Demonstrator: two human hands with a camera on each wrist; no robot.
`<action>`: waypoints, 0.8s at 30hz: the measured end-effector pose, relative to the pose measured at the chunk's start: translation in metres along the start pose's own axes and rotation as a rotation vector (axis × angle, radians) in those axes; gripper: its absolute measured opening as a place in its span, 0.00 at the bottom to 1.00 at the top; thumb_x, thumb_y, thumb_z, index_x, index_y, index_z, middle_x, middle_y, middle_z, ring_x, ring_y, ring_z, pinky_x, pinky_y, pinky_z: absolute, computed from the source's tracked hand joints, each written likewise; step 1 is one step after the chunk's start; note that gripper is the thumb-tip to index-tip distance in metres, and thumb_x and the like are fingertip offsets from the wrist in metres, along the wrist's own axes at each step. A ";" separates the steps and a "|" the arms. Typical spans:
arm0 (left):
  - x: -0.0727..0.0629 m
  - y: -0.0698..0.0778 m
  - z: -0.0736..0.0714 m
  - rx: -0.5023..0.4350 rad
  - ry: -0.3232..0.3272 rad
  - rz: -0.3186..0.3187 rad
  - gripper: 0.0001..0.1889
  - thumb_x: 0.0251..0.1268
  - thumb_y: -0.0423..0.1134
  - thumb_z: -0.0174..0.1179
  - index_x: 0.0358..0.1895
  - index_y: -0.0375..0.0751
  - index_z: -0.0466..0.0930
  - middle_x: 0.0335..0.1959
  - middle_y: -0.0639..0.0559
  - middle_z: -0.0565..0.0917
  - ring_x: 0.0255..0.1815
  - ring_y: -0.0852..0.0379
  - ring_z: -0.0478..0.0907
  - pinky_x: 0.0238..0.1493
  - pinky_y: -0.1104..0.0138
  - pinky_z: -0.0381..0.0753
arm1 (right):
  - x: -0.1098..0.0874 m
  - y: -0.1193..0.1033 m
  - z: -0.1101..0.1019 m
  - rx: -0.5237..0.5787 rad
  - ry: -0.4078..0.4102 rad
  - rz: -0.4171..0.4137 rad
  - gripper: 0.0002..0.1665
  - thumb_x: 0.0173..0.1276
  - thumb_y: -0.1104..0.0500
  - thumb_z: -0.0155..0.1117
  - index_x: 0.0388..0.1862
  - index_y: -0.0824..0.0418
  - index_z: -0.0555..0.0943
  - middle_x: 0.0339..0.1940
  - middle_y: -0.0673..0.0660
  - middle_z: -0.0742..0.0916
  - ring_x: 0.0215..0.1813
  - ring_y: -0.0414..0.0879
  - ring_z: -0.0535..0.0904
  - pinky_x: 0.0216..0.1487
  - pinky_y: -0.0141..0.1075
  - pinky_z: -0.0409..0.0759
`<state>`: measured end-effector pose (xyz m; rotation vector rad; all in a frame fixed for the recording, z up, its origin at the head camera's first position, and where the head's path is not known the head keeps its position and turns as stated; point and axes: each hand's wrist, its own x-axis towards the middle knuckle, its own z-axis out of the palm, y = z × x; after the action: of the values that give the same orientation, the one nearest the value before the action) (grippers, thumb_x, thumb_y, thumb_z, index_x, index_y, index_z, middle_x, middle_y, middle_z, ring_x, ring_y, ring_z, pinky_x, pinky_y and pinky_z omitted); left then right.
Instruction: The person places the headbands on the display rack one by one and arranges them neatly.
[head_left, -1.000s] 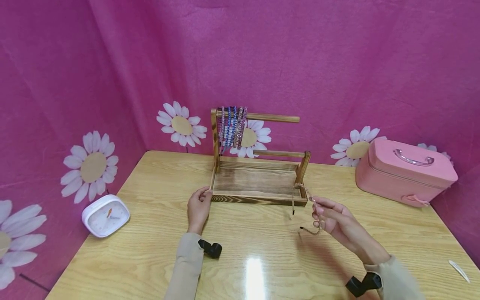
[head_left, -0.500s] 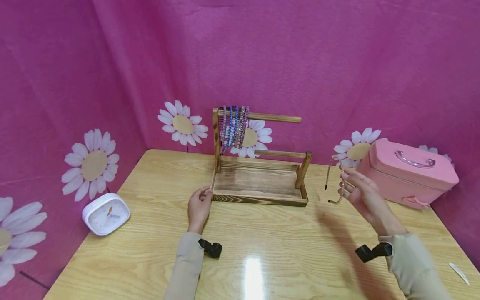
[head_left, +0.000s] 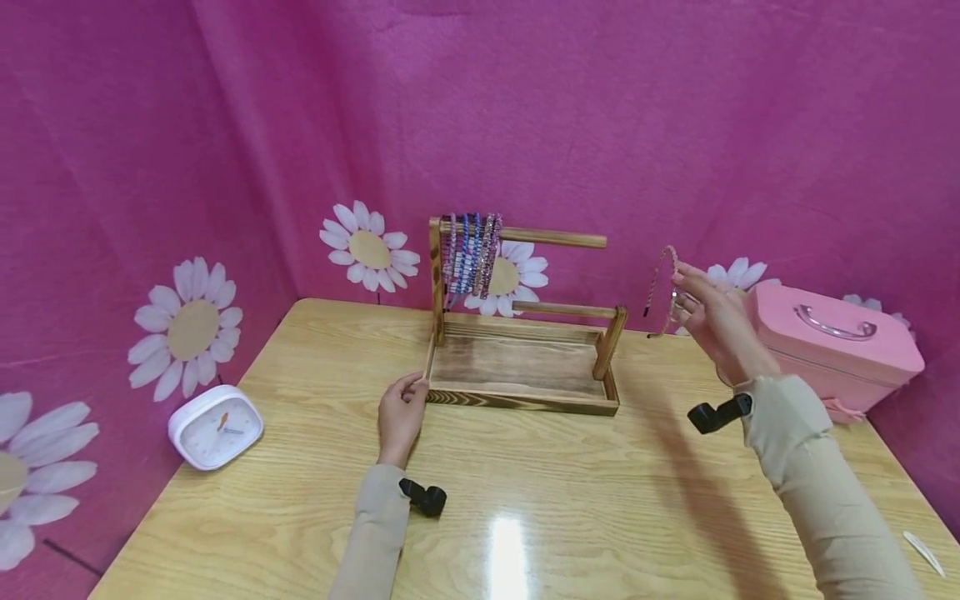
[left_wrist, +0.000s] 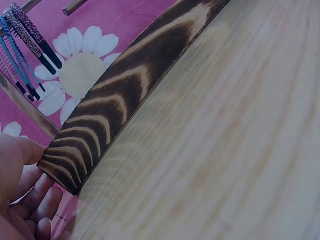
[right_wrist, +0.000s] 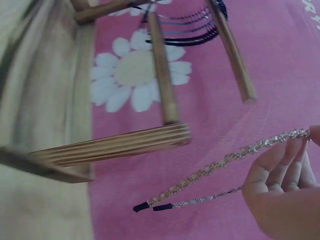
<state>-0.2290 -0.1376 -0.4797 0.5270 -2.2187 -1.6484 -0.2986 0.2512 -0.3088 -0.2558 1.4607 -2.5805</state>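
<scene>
In the head view my right hand [head_left: 716, 321] pinches a gold beaded headband [head_left: 651, 293], raised in the air to the right of the wooden stand [head_left: 525, 403]. Its two black-tipped ends point left toward the stand in the right wrist view, where the headband [right_wrist: 215, 167] is apart from the bars. My left hand [head_left: 401, 419] grips the front left corner of the stand's tray, thumb and fingers at the edge in the left wrist view. Several beaded headbands [head_left: 471, 254], blue, pink and purplish, hang at the left end of the upper bar [head_left: 555, 237].
A lower bar [head_left: 562, 309] juts left from the stand's right post. At the right stands a pink case [head_left: 832, 342] with a silver handle. A white clock [head_left: 216, 427] sits at the left, and a small white hair clip-like piece [head_left: 923, 552] lies near the right edge.
My right hand has lifted the headband away from the stand's front right corner, first rightward, then upward and back. The headband is now more upright. My left hand has kept its place on the tray.
</scene>
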 end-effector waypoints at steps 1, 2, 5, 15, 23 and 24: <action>0.000 0.000 0.000 0.001 0.004 0.001 0.14 0.67 0.39 0.59 0.51 0.38 0.84 0.39 0.45 0.82 0.33 0.62 0.72 0.38 0.70 0.69 | 0.005 -0.002 0.004 0.001 0.008 -0.003 0.11 0.74 0.66 0.53 0.48 0.56 0.81 0.43 0.49 0.81 0.46 0.40 0.76 0.44 0.29 0.75; 0.000 0.000 0.000 0.000 0.006 0.003 0.14 0.67 0.39 0.59 0.51 0.37 0.84 0.39 0.44 0.82 0.34 0.62 0.72 0.38 0.70 0.69 | 0.010 -0.004 0.008 0.011 0.010 -0.011 0.11 0.73 0.66 0.53 0.47 0.57 0.81 0.42 0.49 0.82 0.46 0.40 0.76 0.43 0.29 0.74; 0.001 -0.001 0.001 0.001 0.004 0.006 0.14 0.67 0.39 0.59 0.51 0.37 0.84 0.39 0.45 0.82 0.34 0.62 0.72 0.38 0.70 0.69 | 0.025 -0.008 0.020 0.030 0.039 -0.041 0.10 0.72 0.68 0.55 0.44 0.58 0.83 0.36 0.51 0.83 0.37 0.40 0.76 0.40 0.29 0.73; -0.001 -0.001 0.003 0.001 -0.023 0.000 0.15 0.68 0.40 0.58 0.52 0.37 0.84 0.41 0.43 0.84 0.37 0.58 0.75 0.40 0.68 0.71 | 0.053 0.002 0.057 -0.016 0.068 -0.036 0.09 0.70 0.67 0.59 0.41 0.56 0.84 0.32 0.49 0.82 0.32 0.40 0.77 0.37 0.29 0.75; -0.001 0.000 0.000 0.004 -0.019 0.003 0.15 0.69 0.39 0.57 0.53 0.37 0.83 0.42 0.42 0.84 0.37 0.57 0.76 0.41 0.68 0.71 | 0.066 0.027 0.092 -0.107 0.087 0.013 0.18 0.72 0.66 0.57 0.59 0.59 0.78 0.33 0.47 0.83 0.33 0.38 0.76 0.38 0.27 0.76; -0.001 0.000 0.000 0.005 -0.018 0.003 0.15 0.69 0.39 0.57 0.53 0.37 0.83 0.42 0.42 0.84 0.37 0.57 0.76 0.40 0.68 0.72 | 0.068 0.031 0.097 -0.118 0.085 0.022 0.23 0.72 0.66 0.57 0.65 0.61 0.74 0.33 0.46 0.83 0.32 0.37 0.75 0.38 0.27 0.76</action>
<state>-0.2284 -0.1368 -0.4797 0.5115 -2.2356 -1.6533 -0.3411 0.1393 -0.2818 -0.1454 1.6390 -2.5202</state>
